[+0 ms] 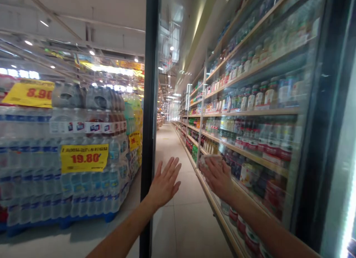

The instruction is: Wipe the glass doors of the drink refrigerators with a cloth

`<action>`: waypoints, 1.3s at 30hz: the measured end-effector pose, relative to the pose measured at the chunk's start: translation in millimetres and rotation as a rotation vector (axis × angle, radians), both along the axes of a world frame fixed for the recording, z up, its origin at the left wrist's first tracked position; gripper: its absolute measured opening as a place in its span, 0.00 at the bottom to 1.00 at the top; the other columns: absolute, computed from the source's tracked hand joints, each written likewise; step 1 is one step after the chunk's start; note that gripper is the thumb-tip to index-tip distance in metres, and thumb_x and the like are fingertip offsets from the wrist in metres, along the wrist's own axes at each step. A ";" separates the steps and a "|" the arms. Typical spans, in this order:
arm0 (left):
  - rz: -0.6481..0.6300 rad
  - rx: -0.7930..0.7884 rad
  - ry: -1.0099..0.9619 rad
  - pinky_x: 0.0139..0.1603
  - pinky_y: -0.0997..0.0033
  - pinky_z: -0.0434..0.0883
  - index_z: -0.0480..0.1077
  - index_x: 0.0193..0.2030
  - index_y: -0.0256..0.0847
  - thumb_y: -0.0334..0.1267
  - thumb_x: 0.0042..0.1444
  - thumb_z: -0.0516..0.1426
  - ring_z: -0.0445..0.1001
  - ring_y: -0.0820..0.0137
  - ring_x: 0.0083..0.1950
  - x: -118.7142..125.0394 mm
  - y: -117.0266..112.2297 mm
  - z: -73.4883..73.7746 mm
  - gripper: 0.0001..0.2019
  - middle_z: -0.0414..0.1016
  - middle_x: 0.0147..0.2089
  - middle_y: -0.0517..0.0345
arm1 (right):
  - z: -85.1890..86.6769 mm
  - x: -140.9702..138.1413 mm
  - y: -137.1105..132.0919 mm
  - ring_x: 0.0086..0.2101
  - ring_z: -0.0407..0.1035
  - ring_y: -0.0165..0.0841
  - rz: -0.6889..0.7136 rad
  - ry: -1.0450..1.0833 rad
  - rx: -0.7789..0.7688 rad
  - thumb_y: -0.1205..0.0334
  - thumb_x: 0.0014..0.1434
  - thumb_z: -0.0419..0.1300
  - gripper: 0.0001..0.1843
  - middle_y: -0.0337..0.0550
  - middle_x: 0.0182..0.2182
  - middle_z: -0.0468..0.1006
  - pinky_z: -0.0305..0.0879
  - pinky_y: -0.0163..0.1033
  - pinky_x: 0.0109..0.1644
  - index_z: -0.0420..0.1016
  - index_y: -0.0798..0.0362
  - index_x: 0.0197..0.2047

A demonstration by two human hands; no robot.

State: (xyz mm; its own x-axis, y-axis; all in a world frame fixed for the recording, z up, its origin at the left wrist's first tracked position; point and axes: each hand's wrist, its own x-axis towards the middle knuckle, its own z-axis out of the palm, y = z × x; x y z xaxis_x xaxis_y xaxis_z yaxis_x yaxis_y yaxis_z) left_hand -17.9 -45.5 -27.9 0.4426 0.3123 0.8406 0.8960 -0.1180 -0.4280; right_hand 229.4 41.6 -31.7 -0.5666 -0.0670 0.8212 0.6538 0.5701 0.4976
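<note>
My left hand (165,182) is raised with its fingers stretched out and spread, holding nothing. It hovers just right of the black frame of a glass door (148,121). My right hand (218,176) presses a whitish cloth (210,159) against the glass front of a drinks cooler (280,102). The fingers lie over the cloth, which bunches out above the fingertips. Behind the glass, shelves hold rows of bottles and cartons (258,96).
Shrink-wrapped packs of water bottles (83,146) are stacked on a blue pallet at the left, with yellow price signs (84,158). A long tiled aisle (169,146) runs ahead between the stack and the cooler shelves. A dark cooler frame (322,139) stands at the right.
</note>
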 end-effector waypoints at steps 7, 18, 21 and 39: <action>-0.020 -0.019 -0.021 0.68 0.53 0.39 0.58 0.61 0.36 0.49 0.57 0.50 0.48 0.62 0.68 44.6 20.5 -24.7 0.28 0.61 0.63 0.48 | -41.6 -1.4 -5.3 0.58 0.56 0.32 0.050 -0.034 -0.006 0.63 0.59 0.53 0.18 0.37 0.53 0.72 0.29 0.50 0.67 0.69 0.43 0.52; 0.048 0.033 -0.042 0.65 0.45 0.45 0.57 0.61 0.34 0.41 0.57 0.52 0.42 0.57 0.69 50.3 33.6 -45.8 0.26 0.58 0.64 0.42 | -49.7 73.9 13.3 0.63 0.45 0.45 -0.314 0.580 -0.099 0.68 0.57 0.48 0.31 0.53 0.61 0.57 0.39 0.61 0.62 0.53 0.50 0.64; 0.031 0.060 -0.051 0.64 0.43 0.46 0.59 0.60 0.32 0.41 0.58 0.51 0.41 0.55 0.69 53.1 34.1 -45.0 0.25 0.57 0.64 0.38 | -49.0 50.6 6.9 0.63 0.45 0.43 -0.266 0.528 -0.088 0.68 0.58 0.48 0.29 0.53 0.60 0.61 0.38 0.58 0.64 0.55 0.51 0.63; -0.017 0.103 -0.143 0.64 0.43 0.45 0.51 0.64 0.29 0.43 0.58 0.50 0.42 0.55 0.69 94.1 50.2 -28.7 0.30 0.56 0.64 0.35 | -40.7 106.8 26.7 0.61 0.50 0.40 -0.227 0.345 -0.082 0.70 0.53 0.49 0.30 0.47 0.58 0.64 0.40 0.57 0.64 0.60 0.45 0.60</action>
State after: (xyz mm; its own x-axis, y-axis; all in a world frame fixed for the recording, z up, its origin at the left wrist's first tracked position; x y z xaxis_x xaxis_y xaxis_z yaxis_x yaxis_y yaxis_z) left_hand 76.2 4.7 -56.6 0.3208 0.2147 0.9225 0.9469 -0.0953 -0.3071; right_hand 336.2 68.3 -72.4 -0.2507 0.1011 0.9628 0.8876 0.4209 0.1869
